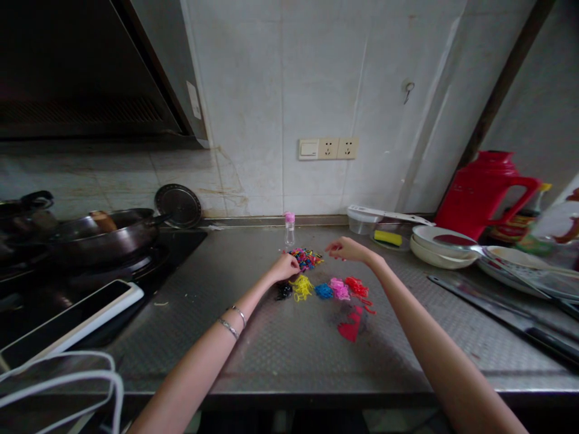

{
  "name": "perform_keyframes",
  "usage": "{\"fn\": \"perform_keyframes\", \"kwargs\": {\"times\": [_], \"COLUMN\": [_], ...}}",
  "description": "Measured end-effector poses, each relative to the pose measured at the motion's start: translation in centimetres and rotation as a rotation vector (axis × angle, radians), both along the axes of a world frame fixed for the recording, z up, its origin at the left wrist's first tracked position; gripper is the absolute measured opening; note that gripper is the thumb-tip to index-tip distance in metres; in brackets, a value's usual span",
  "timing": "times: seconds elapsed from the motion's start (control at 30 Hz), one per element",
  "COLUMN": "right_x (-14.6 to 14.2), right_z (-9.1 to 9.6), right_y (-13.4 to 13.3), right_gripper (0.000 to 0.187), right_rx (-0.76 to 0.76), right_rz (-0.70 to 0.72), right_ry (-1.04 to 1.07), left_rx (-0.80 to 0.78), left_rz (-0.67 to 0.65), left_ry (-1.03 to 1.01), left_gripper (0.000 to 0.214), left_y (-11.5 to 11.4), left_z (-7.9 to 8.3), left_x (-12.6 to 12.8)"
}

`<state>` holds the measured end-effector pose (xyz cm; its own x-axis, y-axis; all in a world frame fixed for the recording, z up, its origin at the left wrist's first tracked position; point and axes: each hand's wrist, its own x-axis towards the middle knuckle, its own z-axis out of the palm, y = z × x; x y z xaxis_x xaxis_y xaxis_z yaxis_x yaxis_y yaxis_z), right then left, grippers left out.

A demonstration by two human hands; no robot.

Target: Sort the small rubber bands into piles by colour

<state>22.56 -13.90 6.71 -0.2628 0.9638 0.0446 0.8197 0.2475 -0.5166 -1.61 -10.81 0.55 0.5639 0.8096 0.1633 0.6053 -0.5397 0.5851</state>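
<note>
A mixed heap of small colourful rubber bands (309, 258) lies on the metal counter. At its left edge is my left hand (284, 267), fingers closed in a pinch; whatever is between them is too small to make out. To the right of the heap hovers my right hand (348, 249), fingers stretched leftward and apart, holding nothing I can see. Nearer me sit single-colour piles in a row: black bands (284, 292), yellow bands (302, 288), blue bands (324, 292), pink bands (339, 289) and red bands (357, 286).
A clear bottle with a pink cap (289, 230) stands behind the heap. In front lies a torn red piece (351, 325). Bowls (441, 250), a knife (493, 310) and a red thermos (479, 196) occupy the right; a pan (106, 235) and white device (72, 325) the left.
</note>
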Motion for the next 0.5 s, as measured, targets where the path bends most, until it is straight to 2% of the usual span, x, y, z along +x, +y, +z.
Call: {"fn": "perform_keyframes", "kwargs": {"times": [0.23,0.4,0.5], "right_x": [-1.9,-1.9,-1.7], "right_z": [-0.9,-1.8,-2.1], "right_y": [0.6,0.5,0.4], "right_gripper": [0.028,0.03,0.03], "right_rx": [0.129,0.175,0.197], "right_rz": [-0.022,-0.041,-0.068], "right_ry": [0.007,0.049,0.063], "left_rx": [-0.033,-0.016,0.0], "left_rz": [0.009,-0.023,-0.063], "left_ry": [-0.008,-0.07,-0.082], "left_gripper": [0.017,0.018,0.019], "left_y": [-0.1,-0.1,-0.9], "left_z": [0.6,1.6,2.2], "left_x": [-0.4,-0.8,-0.2]}}
